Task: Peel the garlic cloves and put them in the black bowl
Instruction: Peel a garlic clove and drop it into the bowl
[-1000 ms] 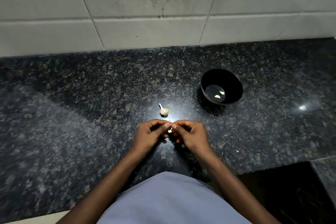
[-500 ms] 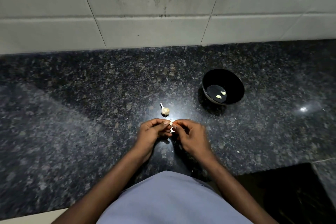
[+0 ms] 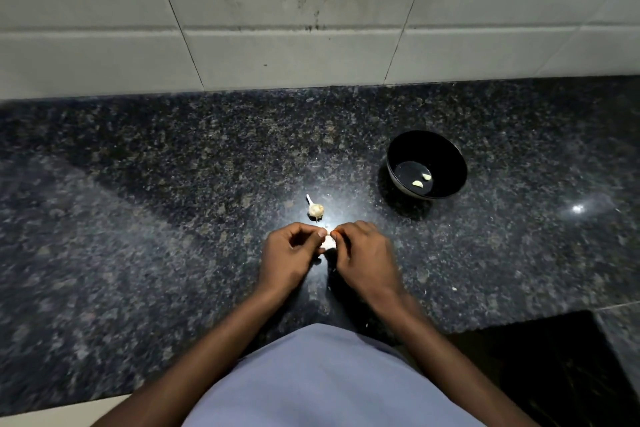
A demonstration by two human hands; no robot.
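A small pale garlic clove (image 3: 327, 241) is pinched between my left hand (image 3: 290, 255) and my right hand (image 3: 363, 255), just above the dark granite counter. Fingertips of both hands meet on it and hide most of it. A garlic bulb remnant (image 3: 316, 209) with a short white stem lies on the counter just beyond my hands. The black bowl (image 3: 446, 152) stands to the right and further back, with two peeled cloves (image 3: 421, 181) on its bottom.
The speckled granite counter (image 3: 173, 201) runs left and right, backed by a white tiled wall (image 3: 277, 28). Small white peel scraps (image 3: 454, 288) lie near my right wrist. A dark recess (image 3: 554, 357) cuts into the counter at lower right.
Both hands stay together on the clove, with only small finger shifts. The bowl and bulb remnant have not moved.
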